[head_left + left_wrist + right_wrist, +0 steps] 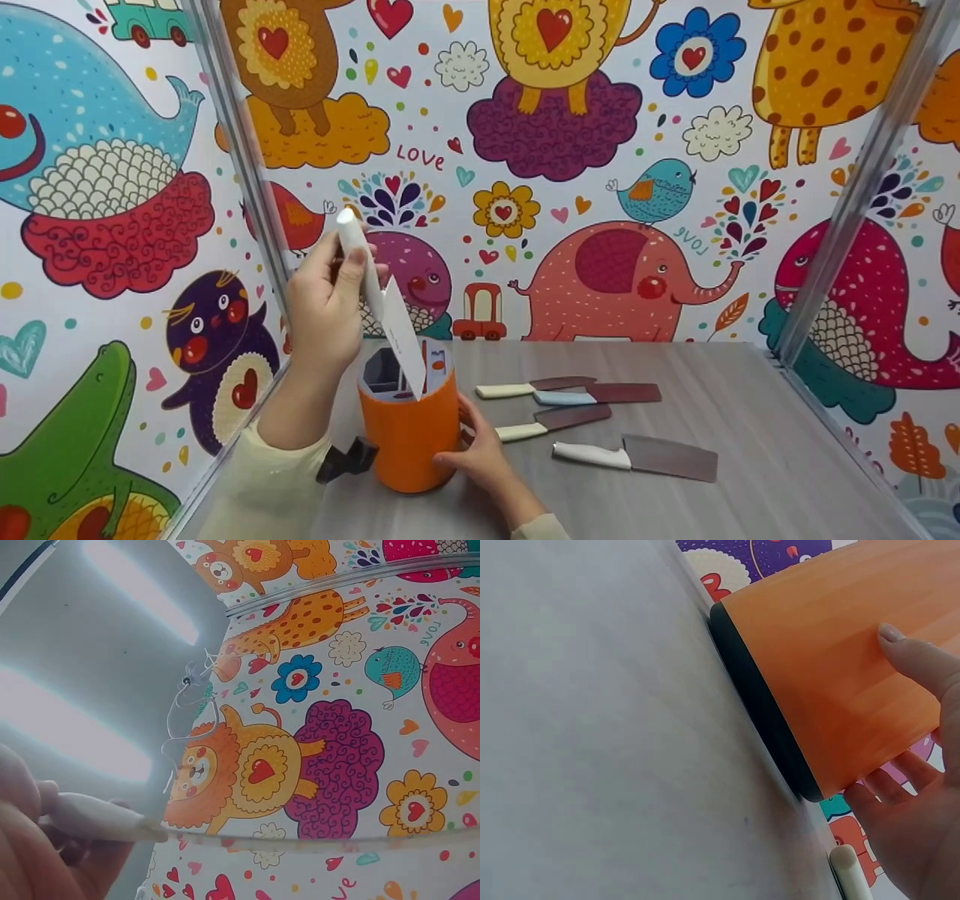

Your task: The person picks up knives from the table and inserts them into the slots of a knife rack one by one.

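My left hand (326, 300) grips the white handle of a kitchen knife (401, 341), raised over an orange knife holder (412, 442). The blade slants down, its tip at the holder's front rim; whether the tip is inside cannot be told. In the left wrist view the same white handle (97, 817) lies between thumb and fingers. With my right hand (484, 454) I hold the holder's right side, thumb on the front and fingers round behind, as the right wrist view also shows on the orange wall (817, 675). The holder stands upright on its dark base (757, 705).
Right of the holder lie two cream-handled knives (506, 390), a blue-handled cleaver (622, 393) and a white-handled cleaver (671, 457) on the grey wood-grain table (750, 405). A black object (347, 459) is by the left sleeve. Patterned walls with metal corner posts (862, 180) enclose the table.
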{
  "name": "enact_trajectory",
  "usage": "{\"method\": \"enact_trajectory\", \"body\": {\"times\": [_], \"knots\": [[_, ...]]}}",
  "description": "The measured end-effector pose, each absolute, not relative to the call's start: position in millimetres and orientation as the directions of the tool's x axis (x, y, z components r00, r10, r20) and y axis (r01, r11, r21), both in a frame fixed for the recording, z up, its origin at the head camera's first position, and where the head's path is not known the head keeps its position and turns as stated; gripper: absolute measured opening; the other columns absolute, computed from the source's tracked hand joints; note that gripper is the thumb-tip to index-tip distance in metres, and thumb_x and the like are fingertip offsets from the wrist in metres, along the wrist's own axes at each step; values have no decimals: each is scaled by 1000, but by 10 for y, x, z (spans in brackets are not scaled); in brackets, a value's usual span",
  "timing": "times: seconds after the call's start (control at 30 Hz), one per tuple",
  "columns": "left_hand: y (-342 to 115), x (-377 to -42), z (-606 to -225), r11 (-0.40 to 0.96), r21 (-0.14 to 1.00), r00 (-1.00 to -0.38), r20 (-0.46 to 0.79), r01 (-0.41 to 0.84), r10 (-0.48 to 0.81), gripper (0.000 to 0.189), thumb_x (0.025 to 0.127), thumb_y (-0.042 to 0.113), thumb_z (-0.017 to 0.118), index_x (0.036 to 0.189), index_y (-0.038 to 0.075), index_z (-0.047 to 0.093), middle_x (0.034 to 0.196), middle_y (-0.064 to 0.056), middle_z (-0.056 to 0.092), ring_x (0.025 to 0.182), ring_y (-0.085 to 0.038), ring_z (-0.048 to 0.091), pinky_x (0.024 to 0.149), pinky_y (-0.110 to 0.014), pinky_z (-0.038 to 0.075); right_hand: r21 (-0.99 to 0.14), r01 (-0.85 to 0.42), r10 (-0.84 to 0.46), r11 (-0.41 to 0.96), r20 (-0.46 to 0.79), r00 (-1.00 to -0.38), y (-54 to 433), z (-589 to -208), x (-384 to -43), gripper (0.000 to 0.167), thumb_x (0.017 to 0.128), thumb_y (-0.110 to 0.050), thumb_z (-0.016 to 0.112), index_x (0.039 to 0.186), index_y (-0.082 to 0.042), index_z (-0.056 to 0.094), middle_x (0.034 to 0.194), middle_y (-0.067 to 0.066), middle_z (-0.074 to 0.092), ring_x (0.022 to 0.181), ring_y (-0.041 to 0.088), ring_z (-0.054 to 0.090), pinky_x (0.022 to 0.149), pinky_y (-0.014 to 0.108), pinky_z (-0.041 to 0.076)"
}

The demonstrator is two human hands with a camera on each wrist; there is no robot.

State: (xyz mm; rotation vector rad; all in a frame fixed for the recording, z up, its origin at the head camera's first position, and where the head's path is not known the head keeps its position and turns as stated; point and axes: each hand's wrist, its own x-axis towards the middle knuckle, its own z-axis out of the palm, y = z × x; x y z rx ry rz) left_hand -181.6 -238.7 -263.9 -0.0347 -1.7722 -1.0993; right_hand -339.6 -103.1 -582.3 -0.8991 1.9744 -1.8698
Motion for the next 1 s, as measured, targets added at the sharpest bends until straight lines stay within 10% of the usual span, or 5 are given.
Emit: {"method": "enact_trajectory", "body": {"times": [0.5,0.77,1.0], "knots": [[-2455,-2071,-2798,585,689,-477,722,428,-502,33,109,18,60,138,2,66,112,-15,73,102,-26,78,89,-14,59,-971,-231,-615,-55,215,-758,-1046,-5774,-3393,105,81,-30,95,166,-20,35,165,9,48,151,35,47,125,63,37],[-2497,-2240,-2934,540,745,-474,666,392,-575,35,111,19,57,140,1,64,120,-17,73,108,-30,77,102,-37,61,-968,-243,-611,-59,227,-758,-1029,-5802,-3392,104,80,-24,96,165,-16,37,165,11,48,149,36,48,124,63,38],[-2448,-2348,-3053,534,744,-431,668,401,-607,37,109,15,59,142,-1,62,120,-17,70,107,-30,76,93,-11,55,-964,-258,-602,-61,242,-761,-1022,-5812,-3394,105,78,-26,97,165,-15,38,164,12,49,148,36,49,124,60,40]]}}
